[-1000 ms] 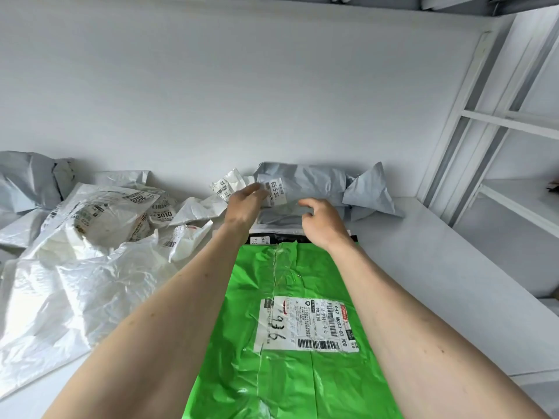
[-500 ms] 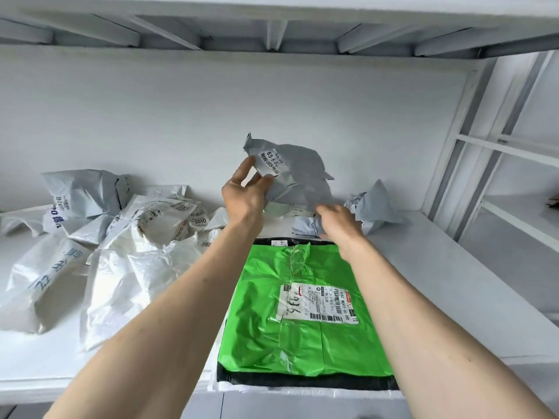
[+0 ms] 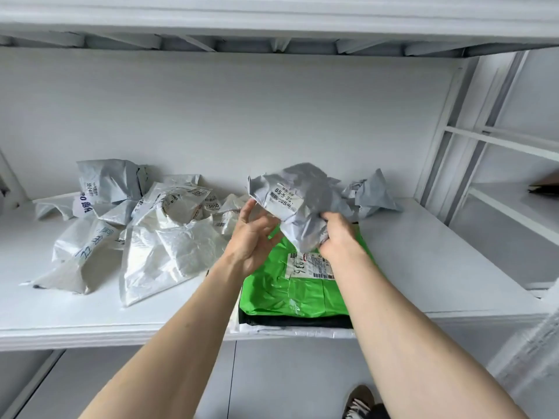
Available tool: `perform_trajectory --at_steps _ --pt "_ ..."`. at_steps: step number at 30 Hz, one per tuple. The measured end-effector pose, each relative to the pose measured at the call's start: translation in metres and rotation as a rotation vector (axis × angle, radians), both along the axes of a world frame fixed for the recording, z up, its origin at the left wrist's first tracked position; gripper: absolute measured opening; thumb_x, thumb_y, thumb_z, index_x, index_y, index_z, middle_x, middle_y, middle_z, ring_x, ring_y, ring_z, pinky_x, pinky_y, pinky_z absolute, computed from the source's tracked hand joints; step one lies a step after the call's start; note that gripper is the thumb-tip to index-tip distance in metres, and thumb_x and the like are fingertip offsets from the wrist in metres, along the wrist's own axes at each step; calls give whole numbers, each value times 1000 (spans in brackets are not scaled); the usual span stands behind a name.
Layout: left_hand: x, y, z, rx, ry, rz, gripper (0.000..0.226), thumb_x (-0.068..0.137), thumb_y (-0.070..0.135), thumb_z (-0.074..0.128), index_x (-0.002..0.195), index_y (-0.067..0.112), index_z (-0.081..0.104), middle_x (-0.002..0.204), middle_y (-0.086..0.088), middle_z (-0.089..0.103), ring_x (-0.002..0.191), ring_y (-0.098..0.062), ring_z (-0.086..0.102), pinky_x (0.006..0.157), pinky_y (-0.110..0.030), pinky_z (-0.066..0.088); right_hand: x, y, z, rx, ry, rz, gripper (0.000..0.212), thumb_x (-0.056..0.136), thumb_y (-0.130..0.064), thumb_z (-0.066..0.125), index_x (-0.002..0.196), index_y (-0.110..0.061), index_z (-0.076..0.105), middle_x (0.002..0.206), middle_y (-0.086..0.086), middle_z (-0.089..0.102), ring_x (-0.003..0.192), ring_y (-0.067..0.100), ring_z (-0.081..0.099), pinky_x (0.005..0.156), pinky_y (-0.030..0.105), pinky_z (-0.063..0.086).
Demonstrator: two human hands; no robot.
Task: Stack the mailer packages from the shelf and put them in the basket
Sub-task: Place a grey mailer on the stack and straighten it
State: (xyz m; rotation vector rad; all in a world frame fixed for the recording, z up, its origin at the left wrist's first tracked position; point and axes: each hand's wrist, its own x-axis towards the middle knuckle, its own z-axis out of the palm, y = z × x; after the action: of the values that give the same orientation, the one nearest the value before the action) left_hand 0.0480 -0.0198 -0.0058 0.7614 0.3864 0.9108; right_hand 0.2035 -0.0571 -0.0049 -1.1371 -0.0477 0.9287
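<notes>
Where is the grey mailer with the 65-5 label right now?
Centre of the head view: the grey mailer is held above the back of the green mailer, gripped by the right hand, with the left hand at its left edge.

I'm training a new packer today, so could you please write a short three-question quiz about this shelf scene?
1. True or false: the grey mailer lies flat on the shelf.
2. Which hand grips its lower end? A) right hand B) left hand
3. What colour is the mailer on top of the stack below the hands?

Key: 1 false, it is held up; 2 A; 3 green.
</notes>
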Motion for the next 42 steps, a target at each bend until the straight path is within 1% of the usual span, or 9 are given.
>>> perform_trajectory --at_steps 3,7,13,18,23,28,33,38,42 --pt "-22 -2 5 -27 -38 -114 8 69 28 55 74 21 54 85 -4 62 78 -22 63 85 -43 47 4 -14 8 39 -115 -63 50 78 8 64 125 -6 52 107 15 69 80 27 69 49 27 56" --pt "-34 15 8 1 148 -198 58 91 61 39 112 15 65 121 -13 67 117 -34 59 103 -53 40 14 -22 10 33 -389 -2 64 80 8 62 135 -21 48 115 10 69 91 28 70 73 41 61" --pt "-21 7 13 289 635 -141 46 86 21 70 126 3 56 108 -13 73 99 -32 69 80 -42 58 28 -41 15 -61 -615 116 65 86 -1 67 141 -26 45 127 0 62 107 22 64 98 42 51" --pt "-18 2 6 198 578 -70 37 83 -1 69 119 -1 59 107 -18 72 89 -30 72 70 -40 61 43 -53 13 -129 -811 98 52 96 -9 58 146 -14 42 143 2 50 124 21 54 107 33 41" --pt "-20 4 -7 184 578 -121 52 80 -1 73 124 16 52 116 -17 69 102 -36 68 79 -47 59 44 -55 5 -208 -993 110 44 100 -9 51 143 -8 45 145 10 49 133 23 47 111 28 33" --pt "-19 12 -10 147 636 -130 75 69 65 72 133 32 51 137 -9 54 121 -33 54 106 -51 42 49 -51 -4 -201 -996 117 35 96 -9 58 131 -7 58 129 10 61 114 19 57 94 21 39" --pt "5 15 -21 176 782 182 68 83 19 76 142 16 42 114 -10 62 90 -26 64 82 -36 55 56 -44 -21 -266 -1003 141 28 95 -9 57 122 -8 65 113 2 65 108 20 60 92 25 43" --pt "6 23 -29 234 917 176 80 75 13 82 142 14 40 128 -13 56 106 -26 58 90 -34 50 71 -48 -26 -391 -976 253 22 84 4 53 90 -8 70 101 13 72 90 22 64 79 25 46" --pt "8 26 -22 324 931 195 52 79 13 76 124 18 52 96 -6 64 83 -19 62 73 -30 51 76 -40 -15 -489 -1040 217 37 80 -7 59 117 -7 66 123 12 65 116 28 59 99 33 46"
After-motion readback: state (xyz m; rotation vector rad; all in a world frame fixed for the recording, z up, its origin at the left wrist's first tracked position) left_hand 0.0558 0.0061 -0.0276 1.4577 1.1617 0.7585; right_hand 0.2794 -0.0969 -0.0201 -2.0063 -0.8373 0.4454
